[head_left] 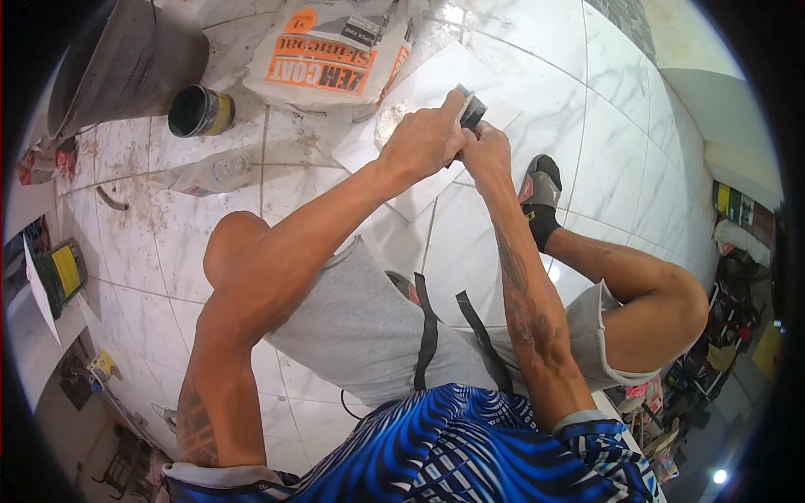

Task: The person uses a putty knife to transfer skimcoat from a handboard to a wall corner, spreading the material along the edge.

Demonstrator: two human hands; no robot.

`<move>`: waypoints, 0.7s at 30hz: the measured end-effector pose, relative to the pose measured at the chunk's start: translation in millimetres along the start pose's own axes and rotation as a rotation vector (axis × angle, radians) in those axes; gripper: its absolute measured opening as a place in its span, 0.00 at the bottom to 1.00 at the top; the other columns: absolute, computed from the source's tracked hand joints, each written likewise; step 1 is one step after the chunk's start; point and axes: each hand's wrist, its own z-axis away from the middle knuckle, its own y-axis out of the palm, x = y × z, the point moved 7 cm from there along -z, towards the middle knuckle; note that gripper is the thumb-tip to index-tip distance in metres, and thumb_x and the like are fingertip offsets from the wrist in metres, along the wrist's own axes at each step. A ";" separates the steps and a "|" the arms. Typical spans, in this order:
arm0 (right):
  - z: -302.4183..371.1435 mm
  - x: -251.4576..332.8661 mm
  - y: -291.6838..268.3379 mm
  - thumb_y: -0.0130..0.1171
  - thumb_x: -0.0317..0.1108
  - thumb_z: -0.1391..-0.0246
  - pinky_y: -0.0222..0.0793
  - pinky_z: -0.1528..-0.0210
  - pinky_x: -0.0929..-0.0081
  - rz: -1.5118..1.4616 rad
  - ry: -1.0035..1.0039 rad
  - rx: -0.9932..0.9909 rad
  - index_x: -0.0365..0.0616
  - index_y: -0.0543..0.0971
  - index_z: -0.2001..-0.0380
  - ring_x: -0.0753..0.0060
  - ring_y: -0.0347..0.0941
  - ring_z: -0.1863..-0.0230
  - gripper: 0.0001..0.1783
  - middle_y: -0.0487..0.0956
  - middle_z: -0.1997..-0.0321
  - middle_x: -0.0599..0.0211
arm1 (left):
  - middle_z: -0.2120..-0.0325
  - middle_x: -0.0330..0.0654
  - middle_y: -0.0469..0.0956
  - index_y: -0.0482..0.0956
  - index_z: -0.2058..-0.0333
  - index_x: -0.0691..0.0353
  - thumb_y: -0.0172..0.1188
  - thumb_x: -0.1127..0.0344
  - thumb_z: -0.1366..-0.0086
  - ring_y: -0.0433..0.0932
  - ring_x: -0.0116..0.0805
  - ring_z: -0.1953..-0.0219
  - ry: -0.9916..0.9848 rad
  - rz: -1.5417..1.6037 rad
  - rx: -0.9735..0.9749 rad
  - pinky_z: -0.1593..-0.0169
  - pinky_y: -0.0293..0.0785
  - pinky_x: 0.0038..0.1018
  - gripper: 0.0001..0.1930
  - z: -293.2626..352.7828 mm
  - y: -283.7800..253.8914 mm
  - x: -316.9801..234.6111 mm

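My left hand [423, 141] is closed around a small flat tool [473, 111] with a dark grey face and a paler edge, its thumb stretched along the top. Its exact kind is hidden by my fingers. My right hand [487, 157] is closed against the lower end of the same tool, and the two hands touch. Below them, white square sheets or loose tiles [454, 70] lie overlapping on the floor. Pale powder or paste [392, 119] covers part of one, left of my left hand.
A white and orange paper sack [323, 63] lies beyond my hands. To its left are a large grey bucket [138, 59], a dark open can [191, 111] and a clear plastic bottle [214, 173]. Dusty marbled tiles [620, 109] form the floor. Clutter [721, 335] lines the right side.
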 end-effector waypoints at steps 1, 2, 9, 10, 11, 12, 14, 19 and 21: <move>3.7 4.6 -3.7 0.50 0.36 0.47 0.69 0.55 0.56 0.017 -0.010 -0.016 0.28 0.77 0.67 0.43 0.77 0.62 0.18 0.79 0.68 0.39 | 0.83 0.57 0.75 0.61 0.58 0.63 0.50 0.63 0.39 0.76 0.60 0.76 0.000 -0.001 0.001 0.70 0.70 0.48 0.14 -0.6 1.8 2.3; 6.9 8.6 -6.5 0.50 0.36 0.47 0.69 0.55 0.56 0.015 -0.009 -0.016 0.28 0.77 0.67 0.43 0.77 0.62 0.18 0.79 0.68 0.39 | 0.82 0.58 0.75 0.62 0.58 0.63 0.50 0.64 0.39 0.76 0.60 0.76 0.015 -0.039 -0.033 0.70 0.70 0.48 0.14 -2.0 0.8 4.0; 9.2 11.5 -14.5 0.52 0.34 0.47 0.71 0.64 0.65 -0.234 -0.043 0.038 0.27 0.77 0.66 0.63 0.77 0.72 0.16 0.79 0.73 0.49 | 0.81 0.60 0.76 0.61 0.59 0.65 0.50 0.69 0.42 0.76 0.63 0.75 -0.100 -0.141 -0.040 0.68 0.71 0.54 0.13 -7.7 2.7 29.1; 8.5 12.5 -18.1 0.52 0.33 0.47 0.71 0.66 0.68 -0.277 -0.062 0.040 0.27 0.78 0.66 0.68 0.76 0.74 0.15 0.79 0.74 0.53 | 0.81 0.60 0.76 0.61 0.59 0.65 0.50 0.69 0.42 0.76 0.63 0.75 -0.099 -0.142 -0.037 0.68 0.71 0.54 0.13 -7.9 2.7 31.4; 7.4 11.7 -22.9 0.52 0.33 0.47 0.71 0.66 0.68 -0.278 -0.059 0.038 0.27 0.78 0.66 0.68 0.76 0.74 0.15 0.79 0.74 0.53 | 0.82 0.61 0.75 0.61 0.59 0.64 0.51 0.68 0.42 0.76 0.63 0.75 -0.083 -0.151 -0.064 0.68 0.71 0.54 0.14 -9.1 0.7 32.7; 6.9 9.2 -27.3 0.51 0.30 0.45 0.75 0.65 0.72 -0.290 -0.025 0.055 0.26 0.77 0.62 0.71 0.77 0.71 0.15 0.79 0.70 0.55 | 0.82 0.61 0.75 0.62 0.59 0.64 0.51 0.68 0.42 0.77 0.63 0.75 -0.069 -0.160 -0.089 0.68 0.71 0.54 0.14 -10.1 -2.0 32.6; 4.5 2.8 -36.5 0.50 0.27 0.43 0.79 0.64 0.76 -0.300 0.013 0.072 0.26 0.76 0.59 0.74 0.77 0.68 0.14 0.80 0.65 0.58 | 0.82 0.61 0.75 0.62 0.58 0.64 0.51 0.68 0.42 0.77 0.62 0.75 -0.072 -0.169 -0.103 0.67 0.71 0.54 0.14 -13.9 -5.3 35.7; 8.3 -6.7 -47.1 0.50 0.29 0.44 0.78 0.62 0.75 -0.509 0.109 0.076 0.25 0.73 0.55 0.72 0.77 0.67 0.18 0.79 0.62 0.57 | 0.83 0.59 0.75 0.62 0.58 0.65 0.52 0.67 0.42 0.77 0.61 0.75 -0.055 -0.190 -0.136 0.65 0.71 0.53 0.16 -17.4 -16.5 37.3; 6.0 -15.2 -44.3 0.50 0.29 0.46 0.78 0.65 0.74 -0.486 0.102 0.068 0.24 0.74 0.57 0.73 0.77 0.70 0.17 0.79 0.67 0.57 | 0.82 0.57 0.76 0.63 0.58 0.65 0.53 0.66 0.42 0.77 0.60 0.76 -0.033 -0.177 -0.160 0.65 0.70 0.53 0.15 -17.4 -20.6 31.4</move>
